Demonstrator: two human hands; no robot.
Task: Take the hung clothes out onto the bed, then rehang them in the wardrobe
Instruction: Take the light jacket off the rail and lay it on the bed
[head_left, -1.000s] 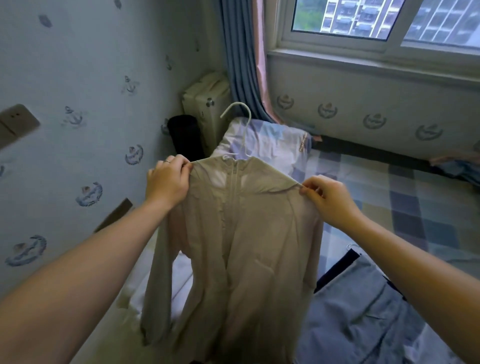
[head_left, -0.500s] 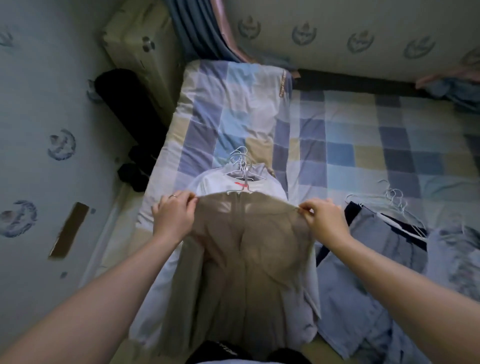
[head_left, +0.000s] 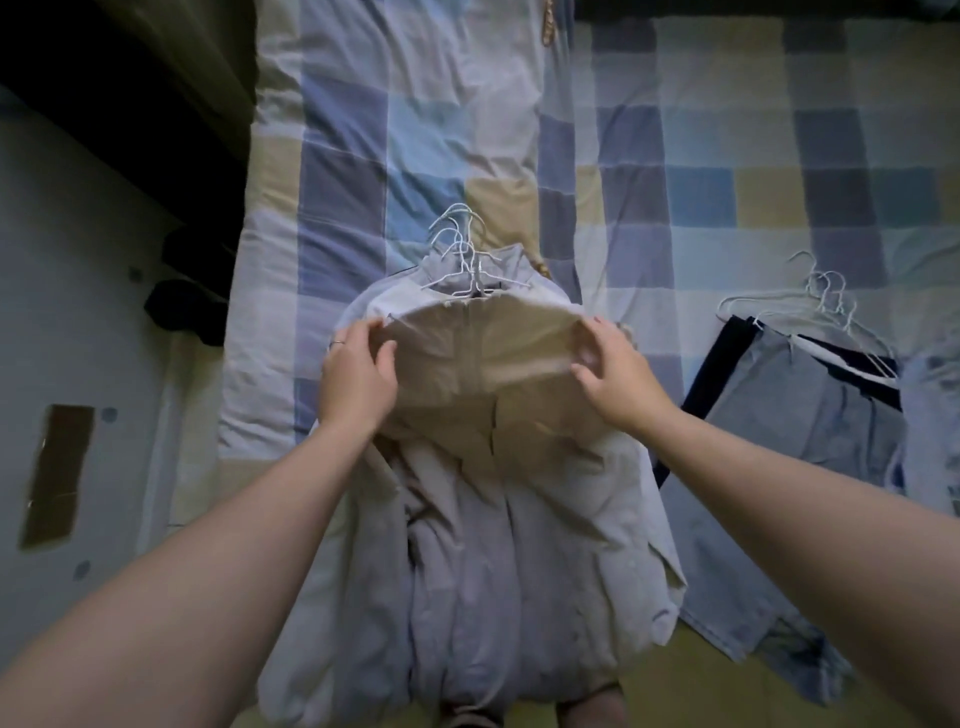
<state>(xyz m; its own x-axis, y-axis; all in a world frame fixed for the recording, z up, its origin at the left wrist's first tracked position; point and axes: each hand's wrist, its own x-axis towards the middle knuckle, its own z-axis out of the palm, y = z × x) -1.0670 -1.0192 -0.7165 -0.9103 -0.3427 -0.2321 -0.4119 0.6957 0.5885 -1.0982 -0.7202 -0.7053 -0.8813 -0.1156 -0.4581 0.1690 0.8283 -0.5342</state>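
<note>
Checked bed (head_left: 675, 218) by wall (head_left: 78, 322), beige jkt (head_left: 483, 353) atop clothes pile (head_left: 382, 300).

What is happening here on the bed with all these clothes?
A person is laying hung clothes out on the checked bedding. The left hand and right hand are on the shoulders of a beige jacket. It lies on top of a pile of pale garments, their hanger hooks bunched above the collar. A second pile of blue clothes lies to the right.
</note>
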